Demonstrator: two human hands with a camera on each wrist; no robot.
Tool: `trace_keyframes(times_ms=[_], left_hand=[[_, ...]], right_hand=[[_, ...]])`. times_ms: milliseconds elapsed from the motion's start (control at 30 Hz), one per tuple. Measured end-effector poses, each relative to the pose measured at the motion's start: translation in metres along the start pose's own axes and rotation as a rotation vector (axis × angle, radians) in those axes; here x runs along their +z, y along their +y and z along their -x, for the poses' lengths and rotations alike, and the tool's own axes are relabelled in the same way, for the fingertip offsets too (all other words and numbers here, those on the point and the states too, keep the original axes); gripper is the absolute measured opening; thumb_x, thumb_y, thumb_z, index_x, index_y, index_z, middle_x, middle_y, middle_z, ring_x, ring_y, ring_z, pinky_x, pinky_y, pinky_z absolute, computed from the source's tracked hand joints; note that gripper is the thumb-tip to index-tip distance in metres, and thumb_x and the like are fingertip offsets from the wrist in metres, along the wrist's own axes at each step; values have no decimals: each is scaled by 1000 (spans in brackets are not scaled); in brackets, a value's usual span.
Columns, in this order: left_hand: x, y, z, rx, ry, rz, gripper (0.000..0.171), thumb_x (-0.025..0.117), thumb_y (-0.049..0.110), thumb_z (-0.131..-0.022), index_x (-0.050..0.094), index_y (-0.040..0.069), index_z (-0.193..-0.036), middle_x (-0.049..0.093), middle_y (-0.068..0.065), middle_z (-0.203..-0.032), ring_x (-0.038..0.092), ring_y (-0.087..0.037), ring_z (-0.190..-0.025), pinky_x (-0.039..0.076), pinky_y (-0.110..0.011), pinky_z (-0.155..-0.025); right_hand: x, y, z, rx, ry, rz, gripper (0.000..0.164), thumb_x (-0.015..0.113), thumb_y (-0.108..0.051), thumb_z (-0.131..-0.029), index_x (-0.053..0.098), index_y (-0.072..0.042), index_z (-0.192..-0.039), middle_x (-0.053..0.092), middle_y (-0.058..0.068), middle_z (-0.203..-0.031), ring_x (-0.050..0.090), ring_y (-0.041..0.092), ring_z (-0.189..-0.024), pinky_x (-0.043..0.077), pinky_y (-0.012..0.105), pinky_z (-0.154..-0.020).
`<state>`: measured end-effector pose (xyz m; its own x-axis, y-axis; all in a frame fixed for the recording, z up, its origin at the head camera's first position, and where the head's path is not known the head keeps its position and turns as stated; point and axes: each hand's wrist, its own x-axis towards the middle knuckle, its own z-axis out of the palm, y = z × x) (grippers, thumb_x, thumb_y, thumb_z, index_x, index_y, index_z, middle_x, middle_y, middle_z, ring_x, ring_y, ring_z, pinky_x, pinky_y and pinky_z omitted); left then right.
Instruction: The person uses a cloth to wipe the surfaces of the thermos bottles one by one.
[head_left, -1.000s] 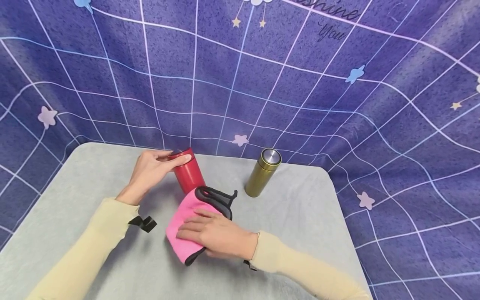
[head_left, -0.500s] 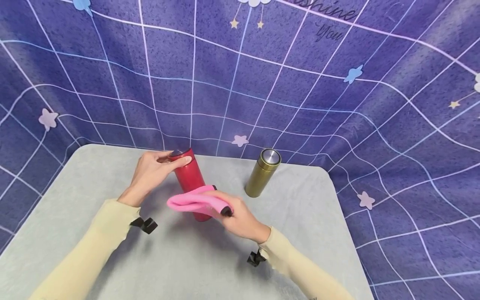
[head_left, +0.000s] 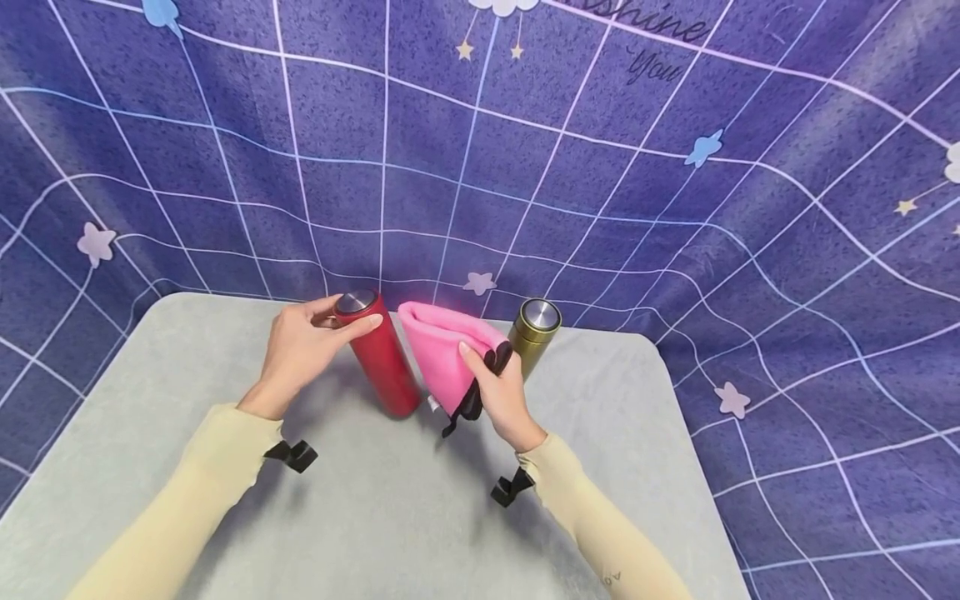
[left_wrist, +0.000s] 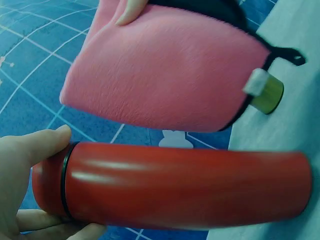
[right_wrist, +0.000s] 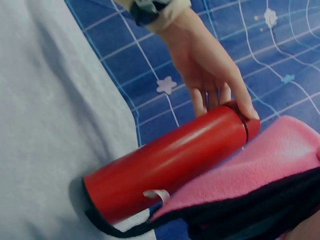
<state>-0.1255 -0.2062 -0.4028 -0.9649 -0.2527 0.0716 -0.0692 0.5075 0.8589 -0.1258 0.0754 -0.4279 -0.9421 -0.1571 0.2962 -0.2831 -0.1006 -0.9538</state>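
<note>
My left hand (head_left: 300,346) grips a red thermos bottle (head_left: 386,367) around its lid, thumb in front. The bottle stands on the table, and its metal lid top shows in the head view. To its right, my right hand (head_left: 504,398) pinches a folded pink cloth (head_left: 437,350) with black edging and a hanging loop, thumb on the near side. In the left wrist view, the cloth (left_wrist: 165,70) is raised beside the bottle (left_wrist: 195,185), with a gap between them. Across the bottle's side in the right wrist view, a small white tag (right_wrist: 157,194) hangs from the cloth.
An olive-gold thermos bottle (head_left: 534,333) stands behind my right hand, partly hidden by hand and cloth. The grey table (head_left: 360,517) ends at the back against a purple-blue curtain (head_left: 420,167) with a grid and stars.
My right hand has lifted the cloth from the front of the red bottle's lower part, up and to its right, turning it over. My left hand keeps its hold on the lid.
</note>
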Motion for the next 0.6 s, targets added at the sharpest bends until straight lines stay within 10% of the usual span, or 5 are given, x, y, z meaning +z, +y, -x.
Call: trace_keyframes(times_ms=[367, 600], left_hand=[[7, -9, 14, 125, 73, 52, 79, 92, 53, -82, 69, 12, -145, 78, -11, -125, 79, -31, -105, 59, -19, -86], [19, -24, 20, 184, 52, 107, 75, 92, 43, -86, 62, 15, -149, 72, -8, -129, 72, -31, -117, 58, -45, -105]], right_hand=[[9, 18, -23, -14, 98, 15, 32, 71, -13, -105, 71, -5, -136, 77, 10, -126, 70, 16, -113, 55, 32, -106], [10, 23, -25, -7, 107, 54, 32, 71, -13, -104, 71, -5, -135, 77, 10, -125, 70, 14, -110, 56, 31, -104]])
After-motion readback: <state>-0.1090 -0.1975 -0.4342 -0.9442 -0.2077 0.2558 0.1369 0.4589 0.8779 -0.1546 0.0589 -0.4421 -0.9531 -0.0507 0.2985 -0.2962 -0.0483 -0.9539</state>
